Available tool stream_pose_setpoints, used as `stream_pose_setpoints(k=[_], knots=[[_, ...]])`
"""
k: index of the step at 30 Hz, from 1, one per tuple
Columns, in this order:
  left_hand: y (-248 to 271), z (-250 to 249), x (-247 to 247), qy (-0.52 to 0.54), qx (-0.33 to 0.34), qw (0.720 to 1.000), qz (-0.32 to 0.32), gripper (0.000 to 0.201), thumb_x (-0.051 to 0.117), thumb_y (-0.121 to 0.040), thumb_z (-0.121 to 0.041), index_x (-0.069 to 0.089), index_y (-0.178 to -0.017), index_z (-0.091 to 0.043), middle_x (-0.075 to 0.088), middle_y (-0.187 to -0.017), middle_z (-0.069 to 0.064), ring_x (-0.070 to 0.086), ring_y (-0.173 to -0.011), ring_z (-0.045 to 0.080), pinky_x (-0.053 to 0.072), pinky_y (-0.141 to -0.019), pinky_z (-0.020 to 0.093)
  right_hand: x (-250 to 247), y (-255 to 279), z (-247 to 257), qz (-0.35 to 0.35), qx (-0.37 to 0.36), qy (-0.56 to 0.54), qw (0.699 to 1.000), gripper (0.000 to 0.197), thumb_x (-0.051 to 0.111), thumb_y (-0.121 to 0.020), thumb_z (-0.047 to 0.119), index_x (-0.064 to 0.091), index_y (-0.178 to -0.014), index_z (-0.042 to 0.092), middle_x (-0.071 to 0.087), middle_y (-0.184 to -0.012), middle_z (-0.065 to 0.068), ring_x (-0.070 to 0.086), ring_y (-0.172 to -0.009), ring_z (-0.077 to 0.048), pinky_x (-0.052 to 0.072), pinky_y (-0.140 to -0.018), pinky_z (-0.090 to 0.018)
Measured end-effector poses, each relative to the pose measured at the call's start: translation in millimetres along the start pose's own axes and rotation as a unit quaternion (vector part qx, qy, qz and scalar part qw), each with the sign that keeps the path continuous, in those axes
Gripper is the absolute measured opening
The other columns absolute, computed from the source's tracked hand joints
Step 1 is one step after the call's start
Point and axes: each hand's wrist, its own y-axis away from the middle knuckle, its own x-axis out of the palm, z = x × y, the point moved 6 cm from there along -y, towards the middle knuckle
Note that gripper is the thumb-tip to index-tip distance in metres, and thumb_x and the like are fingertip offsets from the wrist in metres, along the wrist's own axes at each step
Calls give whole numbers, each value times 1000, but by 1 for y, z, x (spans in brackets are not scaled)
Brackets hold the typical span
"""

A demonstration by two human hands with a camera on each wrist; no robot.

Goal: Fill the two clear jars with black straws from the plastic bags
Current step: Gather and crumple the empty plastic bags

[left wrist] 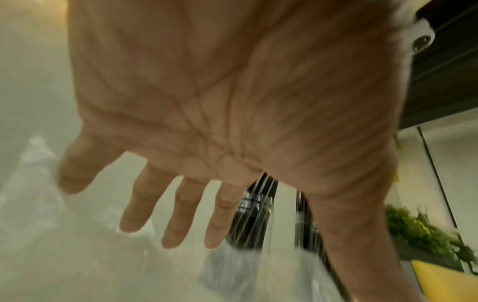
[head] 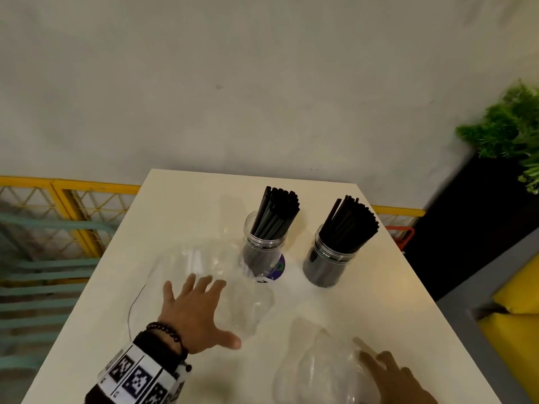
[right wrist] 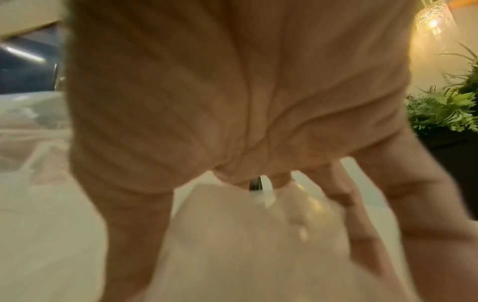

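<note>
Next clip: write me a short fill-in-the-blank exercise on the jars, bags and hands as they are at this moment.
1. Both clear jars hold straws of the colour ____.
2. The left hand, fingers spread, is over an empty clear plastic ____.
3. The jar with a purple label stands to the ____ of the other jar in the head view.
4. The right hand touches the crumpled bag lying on the ____.

Missing words: black; bag; left; table
</note>
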Motion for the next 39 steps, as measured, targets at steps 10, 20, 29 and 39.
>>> stream_pose_setpoints(k=[10, 20, 29, 39], knots=[[-6, 8, 36, -62, -93, 993, 37, 87, 72, -86, -37, 19, -154, -30, 39, -152, -5, 45, -137, 21, 45, -107, 45, 9, 8, 8, 19, 5, -103, 995, 57, 38, -98, 50, 18, -151, 40, 39, -148, 5, 47, -131, -23, 39, -106, -34], [70, -46, 5, 305, -20, 941, -141, 22, 65, -83, -27, 73, -102, -21, 74, -113, 2, 70, -96, 23, 52, -77, 31, -43, 22, -24, -102, -92, -252, 958, 27, 50, -93, 25, 25, -103, 32, 51, -99, 5, 51, -83, -19, 39, -76, -34], [118, -163, 20, 608, 59, 780, -138, 38, 79, -84, -35, 64, -119, -28, 73, -109, 19, 73, -102, 32, 61, -81, 59, -76, 65, 3, -114, -261, -412, 866, 42, 62, -85, 43, 46, -121, 32, 51, -119, 11, 58, -100, -7, 49, -86, -25], [113, -208, 29, 642, 131, 755, -2, 54, 78, -61, -63, 67, -107, -38, 64, -121, -14, 64, -111, 2, 51, -100, 36, -58, 87, -38, -119, -259, -507, 813, 34, 68, -91, 28, 58, -124, 33, 64, -104, 30, 64, -93, 1, 52, -78, -17]])
